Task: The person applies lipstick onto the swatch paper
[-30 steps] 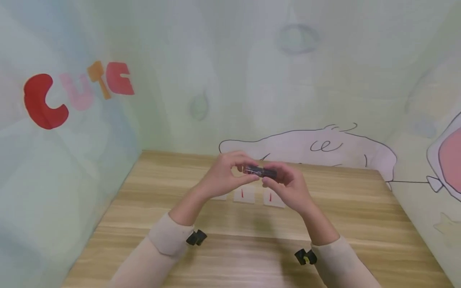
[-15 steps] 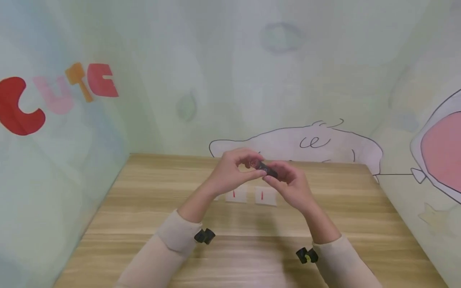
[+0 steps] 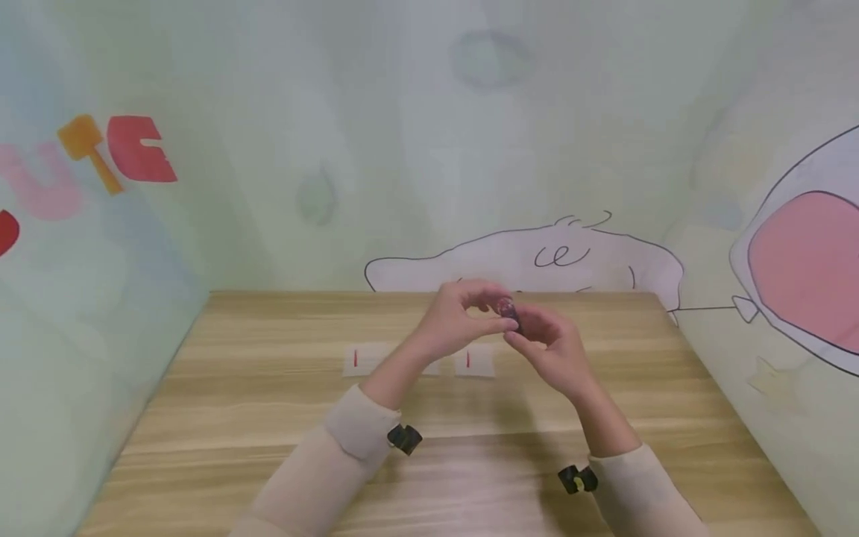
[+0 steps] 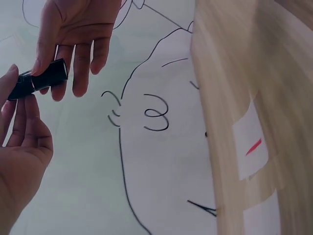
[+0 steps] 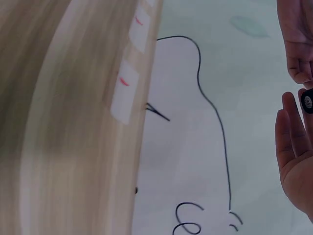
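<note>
A small dark lipstick tube is held in the air between both hands, above the far part of the table. My left hand pinches one end between thumb and fingers. On the other end, the thumb and fingers of my right hand grip the tube. The left wrist view shows the black lipstick tube lengthwise, with a seam near its middle. Only its round end shows at the edge of the right wrist view.
White paper pieces with short red strokes lie in a row on the wooden table; one paper is right of the left forearm, another left of it. The left forearm partly covers the row. A painted wall stands behind the table.
The tube has turned from lying sideways to having one end face the head camera. Both hands keep hold of it. The head view has swung to the right.
</note>
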Tool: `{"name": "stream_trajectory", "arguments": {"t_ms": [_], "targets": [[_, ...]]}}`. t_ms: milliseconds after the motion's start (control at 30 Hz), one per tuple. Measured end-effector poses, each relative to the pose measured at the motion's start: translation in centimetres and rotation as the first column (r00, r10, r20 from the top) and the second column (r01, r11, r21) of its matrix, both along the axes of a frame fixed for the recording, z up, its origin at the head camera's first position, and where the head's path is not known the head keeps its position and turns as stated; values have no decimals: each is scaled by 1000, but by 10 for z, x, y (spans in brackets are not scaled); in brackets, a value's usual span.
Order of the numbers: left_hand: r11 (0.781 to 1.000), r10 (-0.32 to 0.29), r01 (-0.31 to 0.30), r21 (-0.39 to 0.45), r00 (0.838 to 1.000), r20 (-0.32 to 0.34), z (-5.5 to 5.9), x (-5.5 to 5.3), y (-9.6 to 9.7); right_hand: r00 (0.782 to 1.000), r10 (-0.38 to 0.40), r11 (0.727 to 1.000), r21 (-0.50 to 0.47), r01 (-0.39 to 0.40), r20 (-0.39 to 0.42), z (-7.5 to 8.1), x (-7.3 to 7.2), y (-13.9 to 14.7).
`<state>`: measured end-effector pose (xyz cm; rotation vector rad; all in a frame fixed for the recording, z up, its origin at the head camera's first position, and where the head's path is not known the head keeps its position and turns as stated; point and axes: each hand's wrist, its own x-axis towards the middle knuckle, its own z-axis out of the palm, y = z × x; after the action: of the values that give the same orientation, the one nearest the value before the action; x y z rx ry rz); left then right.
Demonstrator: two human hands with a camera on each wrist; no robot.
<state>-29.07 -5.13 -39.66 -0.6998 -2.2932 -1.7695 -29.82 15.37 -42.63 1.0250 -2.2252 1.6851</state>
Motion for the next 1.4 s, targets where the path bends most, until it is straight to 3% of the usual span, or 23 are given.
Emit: {"name": "stream_trajectory", "arguments": {"t_ms": [233,367,433,500,600,800,1033,1167,1400], "targets": [[999,-24,27,-38,997,78,-17,-7,9,992,-96,992,92,89,84,-14,0,6],[996,-32,39,-76,995,98,-26,-11,12,989,-124,984,140,112,78,-8,9,4],[994,-29,39,-101,995,96,-31,-13,14,988,-138,979,163,125,71,-13,8,6],[991,-23,35,-133,996,90,-36,-15,15,987,-149,974,180,135,63,-20,6,8],[985,-14,28,-172,996,84,-45,-18,18,980,-183,963,216,162,81,-43,-6,13],[972,-31,51,-229,995,90,-70,-24,27,964,-242,921,339,192,110,-64,-9,14],[965,-10,57,-257,983,182,-91,-23,42,945,-288,871,454,190,157,-79,-7,17],[968,14,45,-247,972,234,-97,-21,44,936,-296,860,480,174,192,-84,-8,15],[972,4,61,-228,962,273,-104,-16,45,934,-301,841,516,164,193,-87,-4,13]]}}
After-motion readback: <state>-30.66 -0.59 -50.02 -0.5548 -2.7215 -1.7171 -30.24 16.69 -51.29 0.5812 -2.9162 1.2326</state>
